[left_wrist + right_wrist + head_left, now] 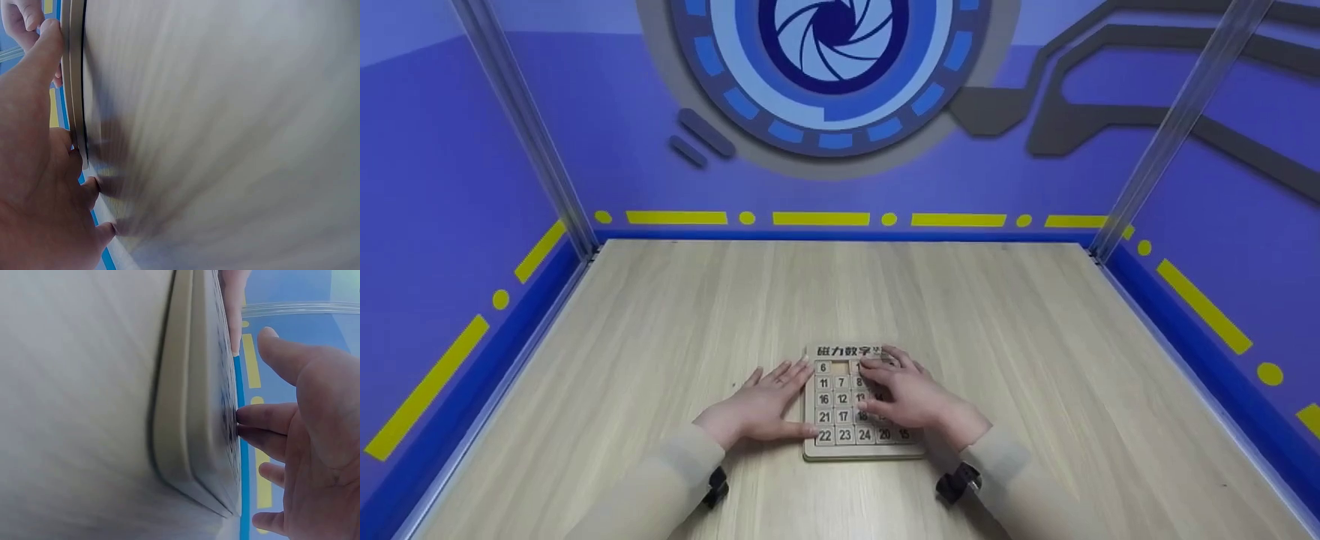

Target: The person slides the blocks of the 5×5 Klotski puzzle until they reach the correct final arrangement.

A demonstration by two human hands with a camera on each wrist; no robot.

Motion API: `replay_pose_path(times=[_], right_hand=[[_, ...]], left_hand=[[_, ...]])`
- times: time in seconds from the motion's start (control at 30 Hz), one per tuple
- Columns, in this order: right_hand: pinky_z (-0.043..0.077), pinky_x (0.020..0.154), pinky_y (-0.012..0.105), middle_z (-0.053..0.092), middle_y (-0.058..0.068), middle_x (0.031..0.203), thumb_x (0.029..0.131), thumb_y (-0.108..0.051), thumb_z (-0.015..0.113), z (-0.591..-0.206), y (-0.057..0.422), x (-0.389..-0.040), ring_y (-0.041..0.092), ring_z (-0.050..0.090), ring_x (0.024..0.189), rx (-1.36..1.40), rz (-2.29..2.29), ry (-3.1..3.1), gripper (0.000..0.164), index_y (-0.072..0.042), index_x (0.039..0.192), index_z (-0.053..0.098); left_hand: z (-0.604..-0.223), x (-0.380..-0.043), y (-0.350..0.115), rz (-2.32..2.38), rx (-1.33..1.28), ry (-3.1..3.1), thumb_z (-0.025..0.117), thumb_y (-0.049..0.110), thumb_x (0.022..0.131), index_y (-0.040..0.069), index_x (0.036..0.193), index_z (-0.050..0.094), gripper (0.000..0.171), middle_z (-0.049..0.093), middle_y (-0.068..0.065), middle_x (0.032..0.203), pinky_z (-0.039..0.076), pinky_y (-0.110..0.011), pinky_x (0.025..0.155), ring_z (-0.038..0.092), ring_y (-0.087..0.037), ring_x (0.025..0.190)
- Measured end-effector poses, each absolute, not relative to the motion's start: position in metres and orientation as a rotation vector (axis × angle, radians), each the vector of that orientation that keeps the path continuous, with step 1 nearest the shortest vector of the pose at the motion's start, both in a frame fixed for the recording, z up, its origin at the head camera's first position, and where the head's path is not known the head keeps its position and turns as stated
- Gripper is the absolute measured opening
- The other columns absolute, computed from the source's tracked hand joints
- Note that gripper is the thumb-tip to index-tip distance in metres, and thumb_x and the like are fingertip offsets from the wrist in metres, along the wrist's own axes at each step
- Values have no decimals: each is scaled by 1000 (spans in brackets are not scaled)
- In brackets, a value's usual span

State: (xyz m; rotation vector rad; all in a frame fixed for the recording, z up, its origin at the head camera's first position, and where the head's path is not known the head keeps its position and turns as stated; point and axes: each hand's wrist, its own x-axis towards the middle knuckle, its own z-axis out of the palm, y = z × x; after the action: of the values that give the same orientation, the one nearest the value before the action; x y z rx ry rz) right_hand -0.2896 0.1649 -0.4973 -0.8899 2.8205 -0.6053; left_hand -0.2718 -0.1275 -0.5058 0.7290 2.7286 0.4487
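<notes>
A wooden number slide puzzle [864, 451] lies flat on the table, with numbered square tiles and dark lettering along its top border. The gap [840, 367] in its top row is just right of tile 6 [823, 367]. My left hand [765, 405] rests against the board's left side, thumb by tile 22 and fingers near the upper corner. Over the right part of the board is my right hand [911, 394], covering several tiles. In the right wrist view, two fingertips [244, 417] of that hand touch the tile face, while its thumb stands off the surface.
The light wood table [697, 300] extends around the board. Blue walls [607, 165] with yellow dashes enclose it at the back and both sides, with metal posts [536, 142] at the corners. Dark bands [958, 484] sit at both wrists.
</notes>
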Motion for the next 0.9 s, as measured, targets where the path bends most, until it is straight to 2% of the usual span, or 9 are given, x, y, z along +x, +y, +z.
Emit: replay_pose_path(times=[0.43,0.9], right_hand=[[23,121,75,44,7,163,98,-54,63,-496,151,-290,44,20,158,-915,-533,2804,70,-10,151,52],[24,121,74,43,6,164,97,-54,64,-496,136,-290,41,20,159,-914,-508,2802,70,-11,151,52]], left_hand=[[-508,-271,-127,449,713,2720,57,78,88,19,167,12,109,11,-3,175,8,-65,129,12,-34,162],[-509,-272,-127,427,721,2731,55,80,88,17,167,11,109,11,-4,175,9,-65,129,13,-33,162]])
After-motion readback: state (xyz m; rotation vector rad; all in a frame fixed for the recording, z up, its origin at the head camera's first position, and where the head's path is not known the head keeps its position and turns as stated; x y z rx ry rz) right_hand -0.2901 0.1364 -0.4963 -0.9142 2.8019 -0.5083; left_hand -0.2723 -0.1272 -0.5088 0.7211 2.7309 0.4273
